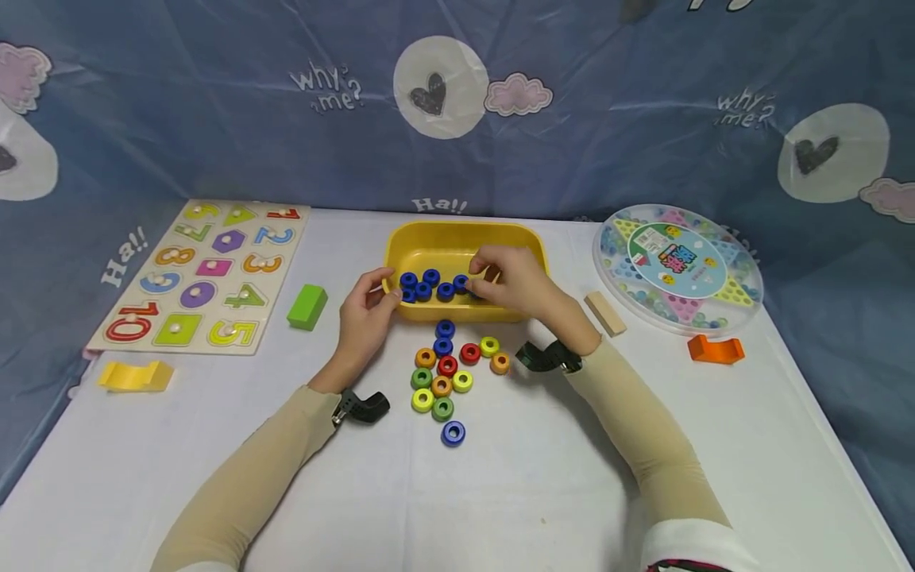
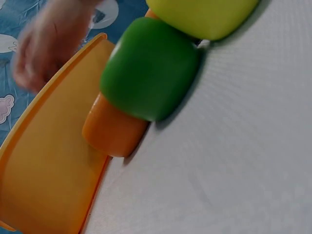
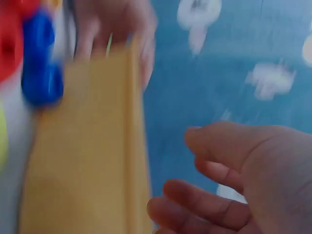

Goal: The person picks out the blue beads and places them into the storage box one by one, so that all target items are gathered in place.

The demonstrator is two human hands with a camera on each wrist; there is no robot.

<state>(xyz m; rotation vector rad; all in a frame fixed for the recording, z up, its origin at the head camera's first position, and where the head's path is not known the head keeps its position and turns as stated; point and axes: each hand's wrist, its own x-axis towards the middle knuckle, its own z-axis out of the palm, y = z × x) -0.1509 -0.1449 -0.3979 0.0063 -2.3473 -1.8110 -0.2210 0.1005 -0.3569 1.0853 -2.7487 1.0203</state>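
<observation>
A yellow plastic tray stands at the back of the table with several blue beads on its floor. My left hand grips the tray's left end by the rim. Over the tray's right half is my right hand, its bent fingers beside the blue beads. In the right wrist view, the thumb and fingers of that hand are apart, with nothing visible between them. In front of the tray lie loose beads in red, orange, yellow, green and blue, among them a green bead and a lone blue bead.
A wooden number puzzle board and a green block lie on the left, with a yellow arch block nearer. Rightward are a plain wooden block, a round clear game box and an orange arch block.
</observation>
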